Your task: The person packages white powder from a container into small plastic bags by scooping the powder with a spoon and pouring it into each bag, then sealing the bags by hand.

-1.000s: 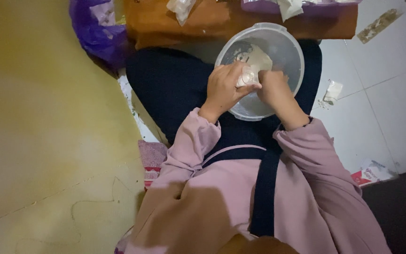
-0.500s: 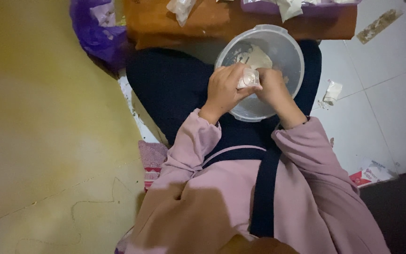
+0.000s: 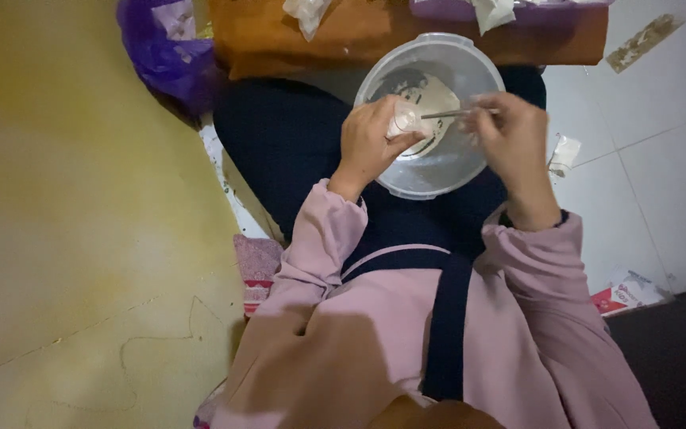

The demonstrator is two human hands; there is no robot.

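Note:
A clear plastic bowl rests on my lap, with pale stuff in its bottom. My left hand is over the bowl's near left side and holds a small pale lump or wrapper between its fingers. My right hand is over the bowl's right side and pinches a thin metal stick-like tool that points left toward the lump. The two hands are a little apart. What the lump is, I cannot tell.
A brown wooden board or low table lies beyond the bowl with scraps of white plastic on it. A purple plastic bag sits at the upper left by a yellow wall. Paper scraps lie on the white tiled floor at right.
My hands were pressed together around the pale lump over the bowl. Now they have drawn apart, the right hand moving right with the thin tool, the left keeping the lump.

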